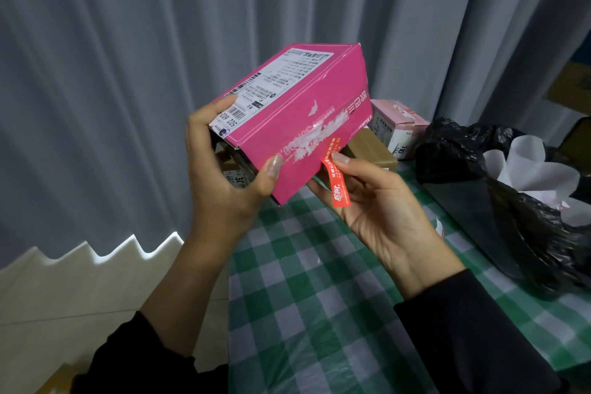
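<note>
Above the checked counter (319, 297), my right grip (383, 211) pinches the red tear strip (339, 190) — half peeled, upper end attached to the pink box (303, 99) that my left grip (224, 169) clasps aloft — the box isn't open yet.

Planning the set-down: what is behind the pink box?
A brown cardboard box and a pale pink box on the checked table; the pink box, its red strip pinched, hides anything further left.
</note>
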